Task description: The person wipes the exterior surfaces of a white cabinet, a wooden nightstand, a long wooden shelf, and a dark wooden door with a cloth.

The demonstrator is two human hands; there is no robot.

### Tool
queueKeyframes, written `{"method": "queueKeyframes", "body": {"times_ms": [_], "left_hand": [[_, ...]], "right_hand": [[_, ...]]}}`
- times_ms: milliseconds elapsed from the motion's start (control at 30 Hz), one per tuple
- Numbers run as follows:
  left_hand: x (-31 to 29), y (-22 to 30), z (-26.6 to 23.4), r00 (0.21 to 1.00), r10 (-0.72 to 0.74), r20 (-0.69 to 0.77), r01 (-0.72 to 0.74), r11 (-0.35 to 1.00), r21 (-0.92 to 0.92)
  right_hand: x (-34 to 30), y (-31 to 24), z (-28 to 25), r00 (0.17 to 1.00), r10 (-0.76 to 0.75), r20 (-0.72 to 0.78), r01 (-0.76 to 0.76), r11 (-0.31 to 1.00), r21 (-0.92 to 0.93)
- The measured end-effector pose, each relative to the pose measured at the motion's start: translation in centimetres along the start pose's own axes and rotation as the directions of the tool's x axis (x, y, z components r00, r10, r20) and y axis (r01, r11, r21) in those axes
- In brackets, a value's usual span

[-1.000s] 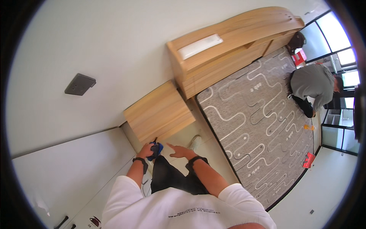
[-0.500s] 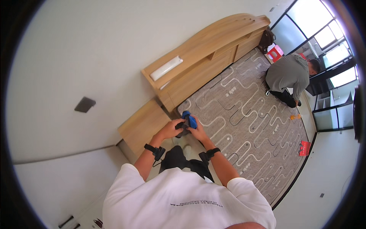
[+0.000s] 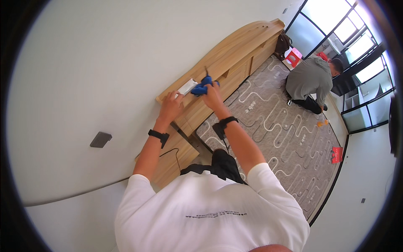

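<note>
Over the wooden headboard shelf (image 3: pixel 235 54), my right hand (image 3: pixel 213 100) is closed around a bunched blue cloth (image 3: pixel 200 89). A thin dark piece sticks up from beside the cloth, too blurred to name. Left of it, my left hand (image 3: pixel 170 105) reaches to the near end of a white rectangular panel (image 3: pixel 187 87) set in the shelf. Its fingers look stretched out at the panel's end, and no held thing shows in them. The cloth lies close against the panel's far end. Both wrists wear black straps with small devices.
A low wooden cabinet (image 3: pixel 176 161) stands below my left arm. Right of the headboard spreads a grey patterned mattress (image 3: pixel 268 126), where another person (image 3: pixel 310 80) crouches. Beyond are a dark bag (image 3: pixel 283 43) and a red-and-white box (image 3: pixel 292 57); a red packet (image 3: pixel 336 155) lies at the right edge.
Both hands have moved up and forward from in front of my body to the headboard shelf. The blue cloth went along in my right hand; my left hand has come off it.
</note>
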State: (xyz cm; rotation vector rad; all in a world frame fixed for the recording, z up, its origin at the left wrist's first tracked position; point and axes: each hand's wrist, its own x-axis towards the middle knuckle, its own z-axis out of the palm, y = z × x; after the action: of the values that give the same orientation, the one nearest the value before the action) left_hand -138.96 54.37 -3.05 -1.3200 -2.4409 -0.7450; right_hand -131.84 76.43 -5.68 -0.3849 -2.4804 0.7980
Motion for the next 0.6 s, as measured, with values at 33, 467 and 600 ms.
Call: {"method": "queueKeyframes", "body": {"times_ms": [33,467,600], "left_hand": [[0.4,-0.8,0.2,0.999,0.016,0.037,-0.016,1.0,-0.008],[1.8,-4.7,3.1,0.978,-0.209,-0.004,0.208,0.971,0.117],[2.1,-4.3,3.3,0.971,-0.236,0.042,0.229,0.964,0.134]], "right_hand": [[0.8,-0.1,1.3,0.999,-0.048,0.025,0.048,0.999,0.001],[7.9,6.0,5.7,0.984,0.03,0.177,0.024,0.956,-0.294],[10.0,10.3,4.5,0.984,-0.059,0.167,0.096,0.97,-0.223]]}}
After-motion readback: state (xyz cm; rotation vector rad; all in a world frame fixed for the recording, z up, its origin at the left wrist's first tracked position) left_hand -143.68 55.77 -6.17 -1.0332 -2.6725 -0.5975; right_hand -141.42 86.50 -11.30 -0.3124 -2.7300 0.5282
